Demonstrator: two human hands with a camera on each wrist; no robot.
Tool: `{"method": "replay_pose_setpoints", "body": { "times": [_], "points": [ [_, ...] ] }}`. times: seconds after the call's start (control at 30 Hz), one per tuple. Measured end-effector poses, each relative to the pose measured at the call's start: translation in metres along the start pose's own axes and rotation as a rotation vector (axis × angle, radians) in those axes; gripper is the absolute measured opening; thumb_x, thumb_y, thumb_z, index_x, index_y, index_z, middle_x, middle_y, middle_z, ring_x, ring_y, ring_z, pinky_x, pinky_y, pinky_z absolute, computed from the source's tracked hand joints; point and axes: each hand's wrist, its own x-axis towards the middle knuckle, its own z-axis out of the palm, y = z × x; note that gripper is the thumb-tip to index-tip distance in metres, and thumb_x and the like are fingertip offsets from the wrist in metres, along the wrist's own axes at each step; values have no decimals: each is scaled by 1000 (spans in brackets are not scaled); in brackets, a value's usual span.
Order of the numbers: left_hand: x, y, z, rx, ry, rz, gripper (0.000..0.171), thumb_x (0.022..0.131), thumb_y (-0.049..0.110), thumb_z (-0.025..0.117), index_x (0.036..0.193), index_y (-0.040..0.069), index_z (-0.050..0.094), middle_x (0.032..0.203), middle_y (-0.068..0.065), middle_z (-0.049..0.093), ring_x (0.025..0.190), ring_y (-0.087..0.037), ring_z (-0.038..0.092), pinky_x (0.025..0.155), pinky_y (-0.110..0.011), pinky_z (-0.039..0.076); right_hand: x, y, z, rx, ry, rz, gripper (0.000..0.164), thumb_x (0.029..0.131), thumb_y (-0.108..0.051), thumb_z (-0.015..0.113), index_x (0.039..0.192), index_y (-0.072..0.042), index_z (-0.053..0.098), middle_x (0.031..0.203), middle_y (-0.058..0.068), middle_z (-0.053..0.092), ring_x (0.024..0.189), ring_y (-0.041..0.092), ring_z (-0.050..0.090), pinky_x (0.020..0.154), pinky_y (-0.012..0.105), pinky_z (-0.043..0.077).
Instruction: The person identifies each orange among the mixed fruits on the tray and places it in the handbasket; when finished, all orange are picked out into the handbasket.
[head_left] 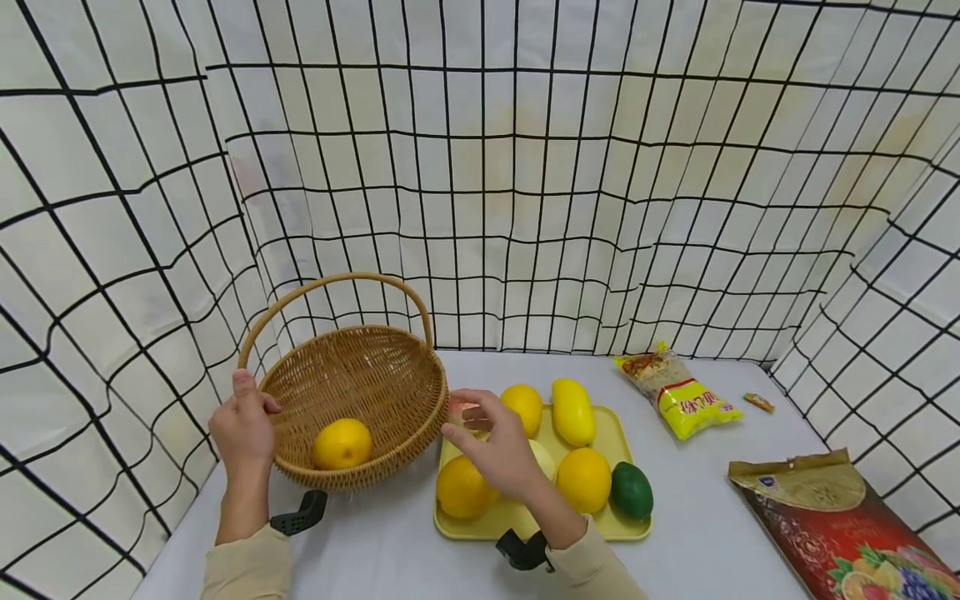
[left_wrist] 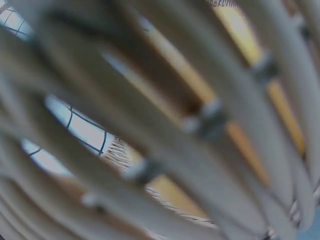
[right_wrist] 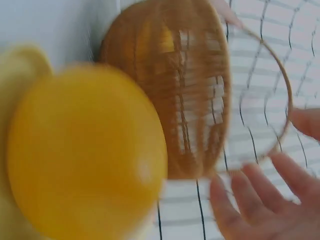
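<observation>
My left hand (head_left: 243, 425) grips the left rim of a tilted wicker basket (head_left: 360, 358) with an arched handle. Inside lies one yellow-orange fruit (head_left: 342, 443). My right hand (head_left: 498, 442) holds nothing; its fingers are spread and lightly bent by the basket's right rim, above a yellow tray (head_left: 510, 529). On that tray are a large orange-yellow fruit (head_left: 465, 486), another round one (head_left: 583, 481), a long yellow fruit (head_left: 573, 412) and a dark green fruit (head_left: 632, 490). A pale fruit (head_left: 542, 458) is partly hidden behind the right hand. Blurred basket weave fills the left wrist view.
Right of the tray lies a yellow-and-clear food packet (head_left: 682, 396), with a small wrapped snack (head_left: 759, 402) beyond it. A large red-and-gold bag (head_left: 847, 525) is at the front right. White walls with a black grid (head_left: 517, 192) enclose the table.
</observation>
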Motion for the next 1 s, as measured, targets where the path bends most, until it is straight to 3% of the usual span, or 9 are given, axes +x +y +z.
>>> {"method": "replay_pose_setpoints", "body": {
  "times": [0.2, 0.4, 0.53, 0.67, 0.83, 1.0],
  "points": [
    [-1, -6, -1, 9, -11, 3, 76, 104, 50, 34, 64, -10, 58, 48, 6, 51, 50, -9, 39, 67, -32, 30, -3, 7, -19, -122, -159, 92, 38, 94, -29, 67, 126, -10, 62, 124, 5, 64, 107, 26, 60, 92, 37, 49],
    [-1, -7, -1, 22, -8, 12, 76, 104, 50, 34, 66, -11, 59, 48, 15, 49, 47, -13, 35, 63, -31, 29, -4, 13, -27, -131, -210, 105, 39, 94, -28, 67, 127, -9, 62, 124, 5, 64, 107, 26, 60, 90, 33, 49],
    [-1, -8, -1, 19, -9, 12, 75, 104, 50, 34, 65, -10, 59, 49, 10, 51, 46, -13, 35, 62, -30, 29, -5, 15, -35, -127, -238, 119, 39, 93, -26, 68, 128, -10, 62, 125, 7, 63, 110, 29, 60, 90, 33, 50],
    [0, -7, 0, -1, -13, 21, 73, 104, 48, 35, 64, -10, 58, 47, 9, 50, 45, -14, 34, 64, -31, 30, -6, 15, -42, -156, -281, 127, 39, 91, -27, 71, 127, -16, 62, 125, 0, 63, 111, 22, 60, 92, 35, 50],
    [0, -5, 1, -8, -7, 31, 74, 104, 47, 36, 65, -11, 58, 45, 14, 46, 43, -14, 32, 65, -31, 30, -7, 16, -42, -160, -382, 108, 41, 90, -26, 73, 129, -18, 61, 128, -4, 61, 111, 20, 59, 94, 39, 49],
    [1, -4, 0, -7, -2, 14, 75, 104, 49, 35, 64, -11, 59, 45, 14, 47, 46, -12, 35, 65, -31, 30, -6, 20, -34, -134, -423, 93, 43, 88, -24, 74, 129, -19, 61, 128, -6, 61, 113, 17, 59, 98, 36, 46]
  ]
}}
